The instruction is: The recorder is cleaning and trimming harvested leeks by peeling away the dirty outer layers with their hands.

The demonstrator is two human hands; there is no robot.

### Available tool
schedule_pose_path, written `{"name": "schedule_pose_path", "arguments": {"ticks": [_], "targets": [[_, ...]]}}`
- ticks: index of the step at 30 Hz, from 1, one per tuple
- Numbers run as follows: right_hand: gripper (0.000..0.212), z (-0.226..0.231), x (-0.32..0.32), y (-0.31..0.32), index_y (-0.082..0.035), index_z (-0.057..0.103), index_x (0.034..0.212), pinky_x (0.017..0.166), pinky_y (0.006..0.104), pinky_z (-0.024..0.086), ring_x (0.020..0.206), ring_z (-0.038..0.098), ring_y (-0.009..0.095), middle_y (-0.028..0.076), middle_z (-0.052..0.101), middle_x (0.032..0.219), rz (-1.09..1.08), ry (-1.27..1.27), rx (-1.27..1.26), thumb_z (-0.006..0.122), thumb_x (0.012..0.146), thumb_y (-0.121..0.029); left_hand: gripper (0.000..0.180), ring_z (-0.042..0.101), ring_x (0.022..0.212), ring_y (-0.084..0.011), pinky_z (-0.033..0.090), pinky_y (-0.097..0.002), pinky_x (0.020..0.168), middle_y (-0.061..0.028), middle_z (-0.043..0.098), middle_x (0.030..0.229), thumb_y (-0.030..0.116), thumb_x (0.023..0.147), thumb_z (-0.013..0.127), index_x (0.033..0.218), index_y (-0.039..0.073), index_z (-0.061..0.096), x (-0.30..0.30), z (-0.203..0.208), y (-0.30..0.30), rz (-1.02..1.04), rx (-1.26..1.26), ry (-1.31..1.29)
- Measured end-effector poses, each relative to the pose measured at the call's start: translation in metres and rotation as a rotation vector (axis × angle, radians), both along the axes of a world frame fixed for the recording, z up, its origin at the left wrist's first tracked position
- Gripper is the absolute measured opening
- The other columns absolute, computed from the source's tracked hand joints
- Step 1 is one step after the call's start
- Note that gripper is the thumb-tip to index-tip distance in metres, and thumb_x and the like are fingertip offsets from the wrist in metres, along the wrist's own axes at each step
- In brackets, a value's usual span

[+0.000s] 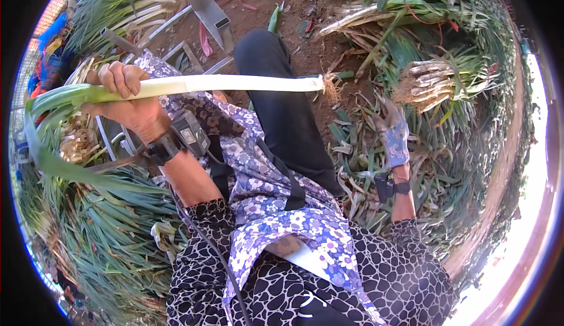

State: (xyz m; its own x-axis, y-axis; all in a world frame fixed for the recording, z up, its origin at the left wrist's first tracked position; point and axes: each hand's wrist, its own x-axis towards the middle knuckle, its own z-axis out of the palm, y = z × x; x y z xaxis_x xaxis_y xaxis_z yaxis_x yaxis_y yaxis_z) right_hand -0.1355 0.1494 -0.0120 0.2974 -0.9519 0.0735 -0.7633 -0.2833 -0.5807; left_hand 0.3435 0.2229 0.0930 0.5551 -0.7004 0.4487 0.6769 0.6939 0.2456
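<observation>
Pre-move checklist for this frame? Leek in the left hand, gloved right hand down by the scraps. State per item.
1. Left hand grip on the leek: ok, fingers wrapped round the stalk near the green end.
2. Leek clear of the lap: ok, held level above the black trouser leg.
3. Root end trimmed: not ok, roots on.
4. Right hand free: cannot tell, gloved, low over the leaf scraps, palm side hidden.
5. Tool in either hand: cannot tell, none visible.
6. More stock in reach: ok, leek bundle lies beyond the right hand.
</observation>
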Motion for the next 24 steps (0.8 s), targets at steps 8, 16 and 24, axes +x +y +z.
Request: {"name": "schedule_pose_path", "arguments": {"ticks": [8, 16, 24], "targets": [[0.054, 0.065, 0.104, -0.025, -0.008, 0.056, 0.115, 0.086, 0.036, 0.047, 0.102, 0.057, 0.029, 0.013, 0.057, 0.11, 0.478, -0.361, -0.043, 0.08, 0.067, -0.017, 0.042, 0.034, 0.046, -0.0091, 0.032, -0.0227, 0.038, 0.0003, 0.039, 0.059, 0.04, 0.081, 0.065, 0.097, 0.002, 0.058, -0.001, -0.006, -0.007, -0.16, -0.108, -0.064], [0.048, 0.05, 0.134, -0.053, -0.006, 0.053, 0.112, 0.077, 0.0284, 0.048, 0.09, 0.055, 0.016, 0.006, 0.053, 0.101, 0.84, -0.406, 0.449, 0.077, 0.071, -0.008, 0.023, 0.035, 0.046, -0.0081, 0.031, -0.0219, 0.039, -0.0003, 0.042, 0.059, 0.029, 0.081, 0.067, 0.087, 0.008, 0.061, -0.008, -0.003, -0.01, -0.195, -0.07, -0.035], [0.039, 0.056, 0.139, -0.051, -0.004, 0.056, 0.1, 0.069, 0.0259, 0.045, 0.077, 0.051, 0.009, 0.0, 0.055, 0.084, 0.7, -0.481, 0.969, 0.077, 0.067, -0.004, 0.034, 0.033, 0.043, -0.0068, 0.029, -0.0211, 0.036, 0.0034, 0.041, 0.049, 0.043, 0.086, 0.057, 0.085, 0.01, 0.064, 0.004, -0.013, -0.006, -0.159, -0.103, 0.036]]}}
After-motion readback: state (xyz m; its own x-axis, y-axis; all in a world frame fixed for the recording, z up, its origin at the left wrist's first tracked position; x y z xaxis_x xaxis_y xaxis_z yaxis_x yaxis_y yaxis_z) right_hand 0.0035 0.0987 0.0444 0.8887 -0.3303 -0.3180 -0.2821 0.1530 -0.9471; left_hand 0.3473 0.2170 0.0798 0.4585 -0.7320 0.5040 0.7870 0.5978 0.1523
